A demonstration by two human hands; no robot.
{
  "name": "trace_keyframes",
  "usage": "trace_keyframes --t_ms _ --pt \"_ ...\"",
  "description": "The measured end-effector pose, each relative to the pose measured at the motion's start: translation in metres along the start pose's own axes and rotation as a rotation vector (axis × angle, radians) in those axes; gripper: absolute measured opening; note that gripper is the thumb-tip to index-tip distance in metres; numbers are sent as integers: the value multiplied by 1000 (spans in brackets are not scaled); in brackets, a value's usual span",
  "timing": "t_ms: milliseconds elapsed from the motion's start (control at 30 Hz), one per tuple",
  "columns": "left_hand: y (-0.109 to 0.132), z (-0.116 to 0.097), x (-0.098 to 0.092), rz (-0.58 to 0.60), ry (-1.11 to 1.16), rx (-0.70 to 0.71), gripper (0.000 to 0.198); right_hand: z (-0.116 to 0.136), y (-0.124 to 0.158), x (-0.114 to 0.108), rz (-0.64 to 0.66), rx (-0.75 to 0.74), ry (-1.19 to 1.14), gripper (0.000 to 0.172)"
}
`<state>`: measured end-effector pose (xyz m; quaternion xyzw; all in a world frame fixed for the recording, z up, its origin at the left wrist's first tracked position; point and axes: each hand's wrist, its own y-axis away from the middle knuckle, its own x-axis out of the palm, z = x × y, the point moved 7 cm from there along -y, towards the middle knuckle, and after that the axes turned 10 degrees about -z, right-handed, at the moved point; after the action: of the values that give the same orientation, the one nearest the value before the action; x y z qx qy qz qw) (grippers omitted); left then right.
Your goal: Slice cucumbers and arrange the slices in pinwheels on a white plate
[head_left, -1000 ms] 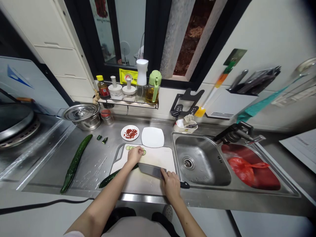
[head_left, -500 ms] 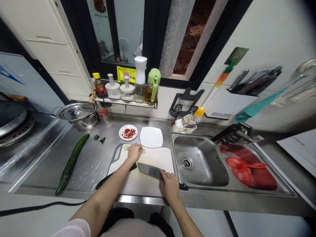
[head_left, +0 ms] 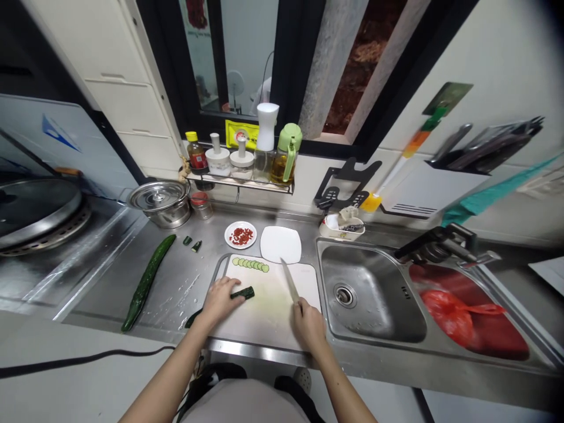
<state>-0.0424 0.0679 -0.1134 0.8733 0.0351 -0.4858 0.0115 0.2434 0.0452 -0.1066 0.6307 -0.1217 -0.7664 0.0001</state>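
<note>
My left hand (head_left: 221,299) is closed over a dark green cucumber (head_left: 243,292), whose cut end sticks out to the right of my fingers. Its other end shows beyond my wrist, at the left edge of the white cutting board (head_left: 264,329). In my right hand (head_left: 309,323) is the handle of a kitchen knife (head_left: 289,282); the blade points away from me, tip near the white square plate (head_left: 281,244). Cucumber slices (head_left: 250,264) lie overlapping in a row along the far left part of the board.
A second, whole cucumber (head_left: 147,282) lies on the steel counter to the left, near small cucumber pieces (head_left: 196,246). A round plate (head_left: 240,235) of chopped red bits sits behind the board. The sink (head_left: 374,329) is at the right, a lidded pot (head_left: 165,205) at the back left.
My left hand has gone from the slices at the board's far side back to the cucumber, uncovering the row. The knife has swung from pointing left to pointing away from me.
</note>
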Motion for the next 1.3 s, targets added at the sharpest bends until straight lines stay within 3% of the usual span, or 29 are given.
trace_keyframes --t_ms 167,400,667,767,1100,1300 --pt "28 13 -6 92 -108 -13 44 2 -7 -3 12 32 19 38" --pt "28 20 -8 55 -17 -9 42 6 -13 -4 34 19 30 37" --pt "-2 80 -43 -246 -62 -245 41 8 -13 -2 52 36 46 39" --pt "-16 98 -56 -307 -136 -318 40 10 -13 -2 45 29 53 38" --pt "-34 121 -48 -257 -175 -387 43 12 -17 -2 86 49 45 36" --pt "-40 140 -46 -220 28 -424 46 12 -19 -1 109 57 44 37"
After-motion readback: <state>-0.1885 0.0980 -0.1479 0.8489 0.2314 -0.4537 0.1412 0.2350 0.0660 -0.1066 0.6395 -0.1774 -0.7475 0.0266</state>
